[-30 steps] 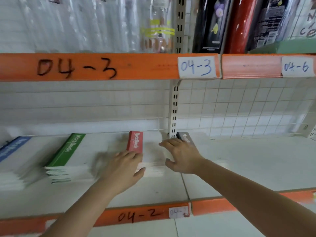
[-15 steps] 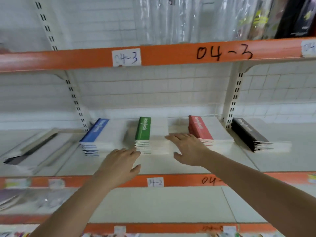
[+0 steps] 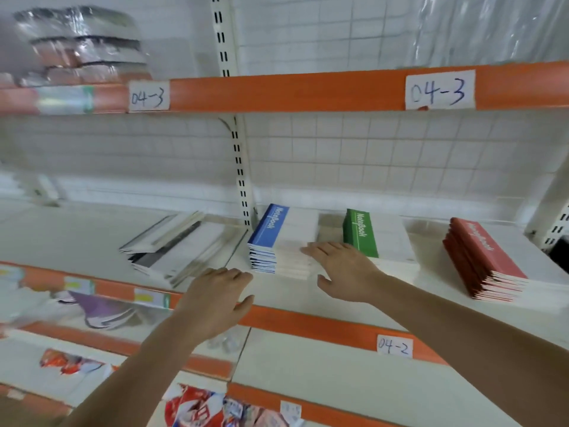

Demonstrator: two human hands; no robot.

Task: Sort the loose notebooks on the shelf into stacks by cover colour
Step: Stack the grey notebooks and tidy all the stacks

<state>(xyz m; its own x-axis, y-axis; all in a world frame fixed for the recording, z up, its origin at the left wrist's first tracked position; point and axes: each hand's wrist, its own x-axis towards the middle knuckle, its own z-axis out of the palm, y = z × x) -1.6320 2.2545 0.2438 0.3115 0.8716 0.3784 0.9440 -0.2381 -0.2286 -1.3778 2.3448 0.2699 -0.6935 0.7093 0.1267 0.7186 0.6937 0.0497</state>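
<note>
Head view: both hands reach over the front edge of the shelf (image 3: 323, 298) toward the blue stack (image 3: 278, 241). Left grip (image 3: 215, 300): fingers extended and loosely spread, holding nothing, hovering over the shelf's front edge with its fingertips just short of the blue stack's near left corner. Right grip (image 3: 345, 269): fingers straight and spread, holding nothing, fingertips lying on the near right part of the blue stack's top cover.

Stack order along the shelf, left to right: blue stack beside the slotted upright (image 3: 241, 192), green stack (image 3: 361, 237) just beside it, red stack (image 3: 485, 261) near the right end. A fanned pile of pale notebooks (image 3: 172, 245) lies on the adjoining shelf section to the left.

Bare shelf surface runs between the stacks and the front edge, and between the green and red stacks.
</note>
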